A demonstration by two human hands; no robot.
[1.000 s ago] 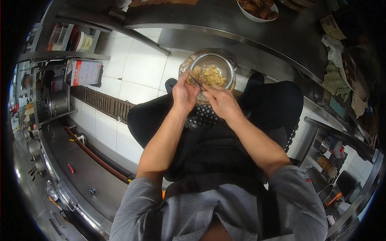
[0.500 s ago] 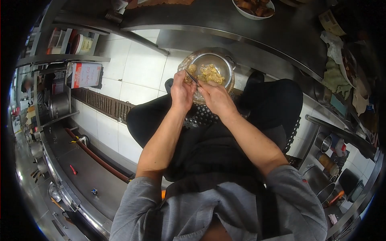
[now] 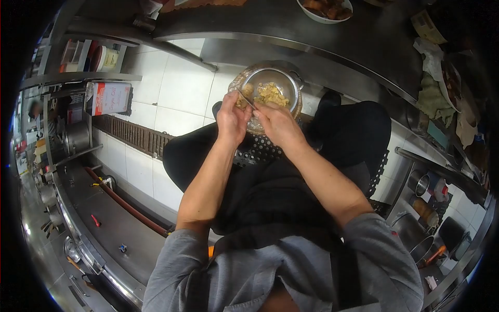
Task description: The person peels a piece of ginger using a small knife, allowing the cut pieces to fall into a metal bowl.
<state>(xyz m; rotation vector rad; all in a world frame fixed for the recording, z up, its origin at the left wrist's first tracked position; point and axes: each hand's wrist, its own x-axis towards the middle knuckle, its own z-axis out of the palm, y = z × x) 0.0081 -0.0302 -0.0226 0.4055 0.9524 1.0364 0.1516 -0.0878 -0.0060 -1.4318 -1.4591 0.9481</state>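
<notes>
In the head view, our right hand (image 3: pixel 278 124) grips a slim dark-bladed knife (image 3: pixel 245 99); our left hand (image 3: pixel 232 118) curls beside the blade, its exact hold unclear; just beyond, chopped yellowish pieces (image 3: pixel 271 94) lie in a round, shiny metal bowl (image 3: pixel 289 83); above, a white bowl (image 3: pixel 323 18) of brown food sits on the dark metal desk (image 3: pixel 234 22).

Single view, worn on the person's head. Faces forward and steeply down past chest and forearms to the hands (image 3: pixel 232 119) and metal bowl (image 3: pixel 294 91); forearms near, floor (image 3: pixel 185 78) farther. Wide, curved edges.
</notes>
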